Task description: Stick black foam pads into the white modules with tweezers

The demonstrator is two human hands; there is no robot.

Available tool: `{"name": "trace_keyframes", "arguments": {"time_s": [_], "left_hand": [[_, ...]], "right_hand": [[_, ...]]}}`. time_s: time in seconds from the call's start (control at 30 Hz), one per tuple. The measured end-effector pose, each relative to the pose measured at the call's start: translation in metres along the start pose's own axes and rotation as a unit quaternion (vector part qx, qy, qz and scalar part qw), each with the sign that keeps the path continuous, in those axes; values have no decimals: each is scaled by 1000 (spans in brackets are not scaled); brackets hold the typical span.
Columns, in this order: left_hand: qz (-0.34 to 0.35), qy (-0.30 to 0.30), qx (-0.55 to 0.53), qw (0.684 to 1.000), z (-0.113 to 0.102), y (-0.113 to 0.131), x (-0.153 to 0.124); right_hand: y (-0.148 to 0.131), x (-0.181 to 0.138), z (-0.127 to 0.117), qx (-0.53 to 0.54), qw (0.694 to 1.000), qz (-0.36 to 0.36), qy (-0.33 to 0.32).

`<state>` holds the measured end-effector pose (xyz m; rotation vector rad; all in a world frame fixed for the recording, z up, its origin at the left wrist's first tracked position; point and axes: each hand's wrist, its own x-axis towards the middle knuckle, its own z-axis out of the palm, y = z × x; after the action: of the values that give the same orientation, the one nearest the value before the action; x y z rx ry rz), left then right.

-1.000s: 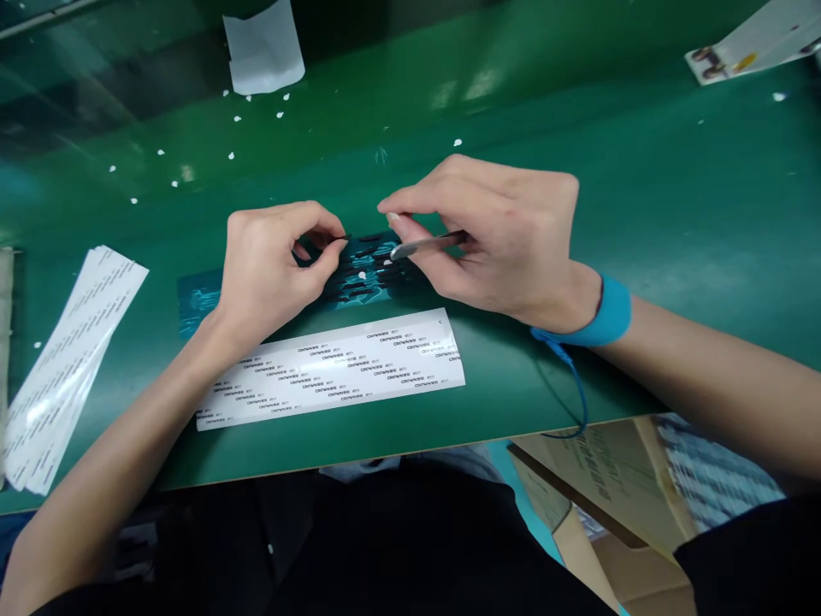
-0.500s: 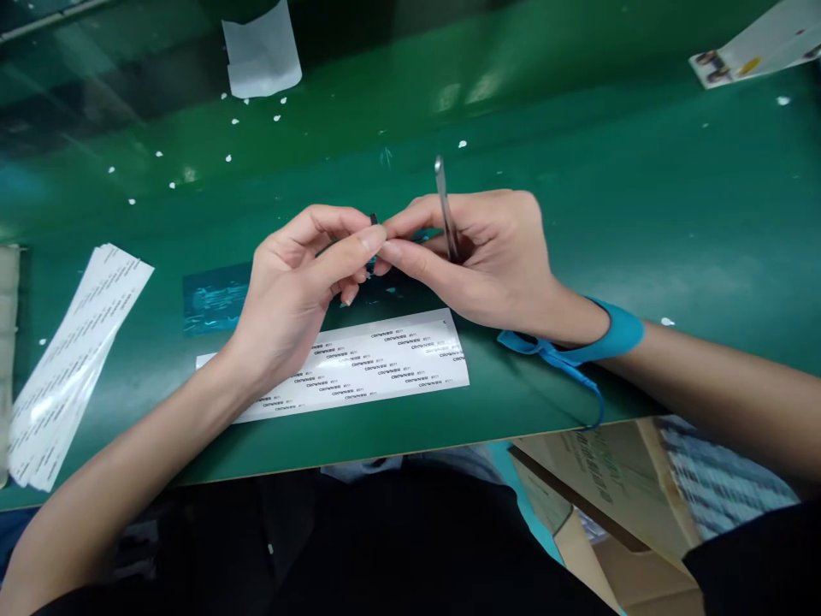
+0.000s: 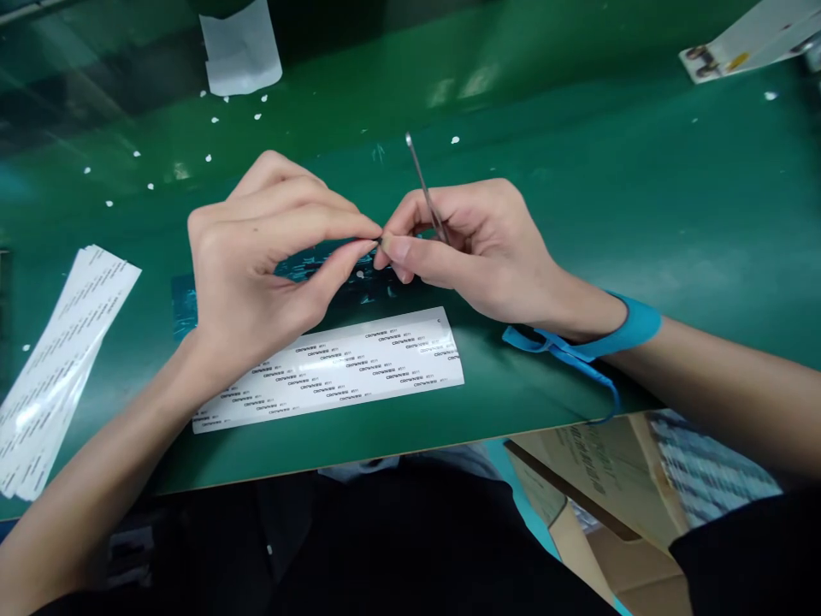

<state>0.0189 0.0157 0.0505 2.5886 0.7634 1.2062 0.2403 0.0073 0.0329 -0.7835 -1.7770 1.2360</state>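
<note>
We have both hands together beyond the sheet (image 3: pixel 359 368), the white one with rows of CROWN lettering that lies near the edge of the green table (image 3: pixel 641 214). Our left hand (image 3: pixel 256 257), its wrist by the sheet's left end, pinches the piece (image 3: pixel 380 240) between thumb and forefinger. Our right hand (image 3: pixel 497 244), beyond the sheet's right end, meets it fingertip to fingertip, thumb and forefinger closed at the same small dark piece, which we hold beyond the sheet's right half; so little of it shows that we cannot be sure of its shape. That right hand also grips the tweezers (image 3: pixel 420 175), which slant up and away from the sheet. Under our hands, just beyond the sheet, lies the film (image 3: pixel 185 304), dark blue with shiny streaks, and on it one white dot (image 3: pixel 360 275). Other such specks (image 3: pixel 209 158) are scattered farther beyond the sheet, most toward its left. We wear a blue band (image 3: pixel 632 329) on the right wrist, right of the sheet, its cord (image 3: pixel 606 385) trailing toward the table edge. Left of the sheet we see printed strips (image 3: pixel 70 368), and well beyond its left end, a pale paper (image 3: pixel 240 51)
</note>
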Motion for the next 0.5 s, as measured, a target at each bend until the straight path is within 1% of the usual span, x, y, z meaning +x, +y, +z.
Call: {"name": "trace_keyframes", "arguments": {"time_s": [0.07, 0.1, 0.23, 0.33, 0.4, 0.5], "left_hand": [[17, -4, 12, 1000, 1, -3, -1], [9, -5, 15, 1000, 1, -5, -2], [-85, -25, 33, 996, 1, -16, -6], [-141, -67, 85, 984, 1, -28, -11], [-163, -82, 105, 978, 2, -33, -14], [-175, -105, 105, 973, 5, -36, -17]], "right_hand": [[0, 0, 1, 2, 1000, 14, 6], [0, 0, 2, 1, 1000, 24, 14], [4, 1, 2, -31, 997, 54, 50], [9, 1, 0, -54, 995, 56, 61], [10, 0, -2, -64, 995, 54, 59], [9, -1, -2, -81, 994, 54, 57]]}}
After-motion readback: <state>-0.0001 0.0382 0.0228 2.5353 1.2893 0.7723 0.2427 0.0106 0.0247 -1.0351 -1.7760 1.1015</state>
